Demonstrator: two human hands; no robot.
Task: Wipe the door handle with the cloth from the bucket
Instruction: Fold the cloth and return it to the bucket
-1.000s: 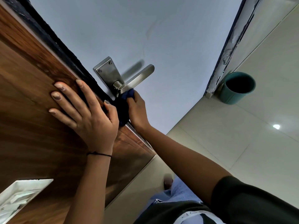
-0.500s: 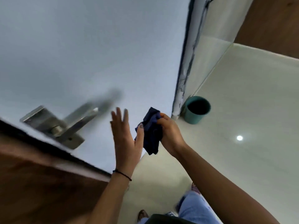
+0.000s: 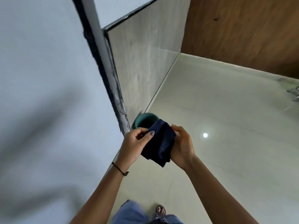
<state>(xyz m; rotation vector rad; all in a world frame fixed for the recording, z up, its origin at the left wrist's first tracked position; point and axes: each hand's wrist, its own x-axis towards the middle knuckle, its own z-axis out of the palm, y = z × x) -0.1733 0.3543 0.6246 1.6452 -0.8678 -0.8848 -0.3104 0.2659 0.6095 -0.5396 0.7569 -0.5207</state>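
A dark blue cloth (image 3: 159,143) hangs folded between both my hands at mid-height, in front of me. My left hand (image 3: 134,144) pinches its left edge with the thumb on top. My right hand (image 3: 182,145) grips its right side from behind. The teal bucket (image 3: 144,121) stands on the floor just beyond the cloth, at the foot of the door frame, and the cloth hides part of it. The door handle is out of view.
A white wall fills the left side, ending at a dark chipped door frame (image 3: 103,62). A grey panel (image 3: 145,62) and a brown wooden wall (image 3: 242,29) stand behind the pale tiled floor (image 3: 226,126). My jeans and one foot (image 3: 161,210) show at the bottom.
My view has swung right, away from the door and handle. My right hand drew the cloth off the handle, my left hand left the door, and both hands now hold the cloth.
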